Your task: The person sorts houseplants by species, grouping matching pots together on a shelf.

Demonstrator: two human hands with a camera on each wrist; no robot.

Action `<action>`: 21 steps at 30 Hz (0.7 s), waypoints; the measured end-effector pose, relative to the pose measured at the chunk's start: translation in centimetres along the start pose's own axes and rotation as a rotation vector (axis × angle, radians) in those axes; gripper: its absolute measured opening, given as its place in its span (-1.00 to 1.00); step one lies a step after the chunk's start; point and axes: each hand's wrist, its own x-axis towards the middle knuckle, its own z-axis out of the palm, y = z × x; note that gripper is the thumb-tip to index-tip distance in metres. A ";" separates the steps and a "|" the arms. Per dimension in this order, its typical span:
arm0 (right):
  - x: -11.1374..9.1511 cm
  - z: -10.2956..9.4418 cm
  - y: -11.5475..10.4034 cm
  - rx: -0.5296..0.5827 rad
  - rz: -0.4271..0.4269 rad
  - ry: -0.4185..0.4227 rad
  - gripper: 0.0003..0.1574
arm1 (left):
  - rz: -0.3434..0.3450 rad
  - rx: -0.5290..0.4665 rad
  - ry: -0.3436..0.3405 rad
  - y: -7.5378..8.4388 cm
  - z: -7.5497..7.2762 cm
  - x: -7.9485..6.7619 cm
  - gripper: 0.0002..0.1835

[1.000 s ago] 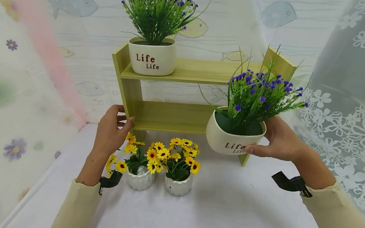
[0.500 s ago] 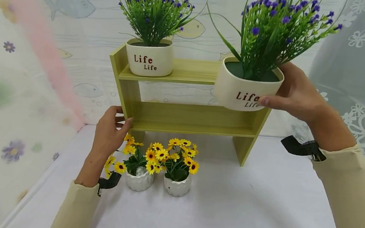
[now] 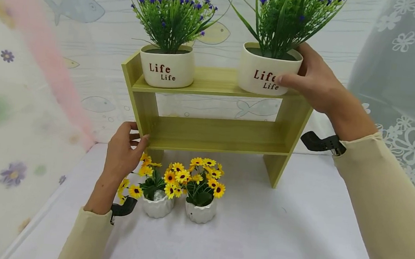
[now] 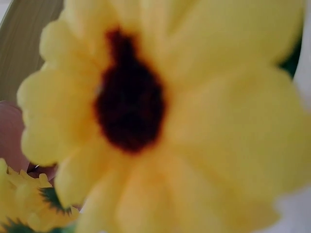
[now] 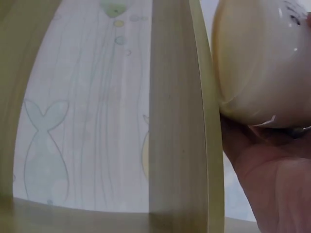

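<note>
My right hand (image 3: 313,79) grips the right side of a cream flowerpot (image 3: 260,74) marked "Life", with purple flowers in it, thumb on the front and fingers behind. The pot is upright, its base right at the top board of the wooden shelf (image 3: 221,137); the right wrist view shows the pot's underside (image 5: 243,63) close over that board's edge. My left hand (image 3: 122,149) holds the shelf's left side panel, thumb in front, fingers behind. A matching flowerpot (image 3: 166,68) stands at the top board's left end. In the left wrist view a yellow flower (image 4: 194,111) hides most of the hand.
Two small white pots, a left one (image 3: 158,205) and a right one (image 3: 201,211), bear yellow flowers in front of the shelf, near my left forearm. White cloth (image 3: 242,239) covers the table. A fish-patterned curtain (image 3: 100,46) hangs behind the shelf.
My right hand has raised the flowerpot from in front of the shelf's right end, then brought it left and back to the top board. My left hand has stayed on the side panel.
</note>
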 end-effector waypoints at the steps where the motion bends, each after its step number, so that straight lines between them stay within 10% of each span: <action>1: 0.4 0.0 0.1 -0.017 0.015 0.003 -0.08 | 0.001 0.000 0.001 0.0 0.0 0.0 -0.54; 21: 3.4 -0.2 1.2 0.107 0.103 -0.168 -0.13 | 0.004 0.000 0.000 -0.1 0.1 0.0 -0.56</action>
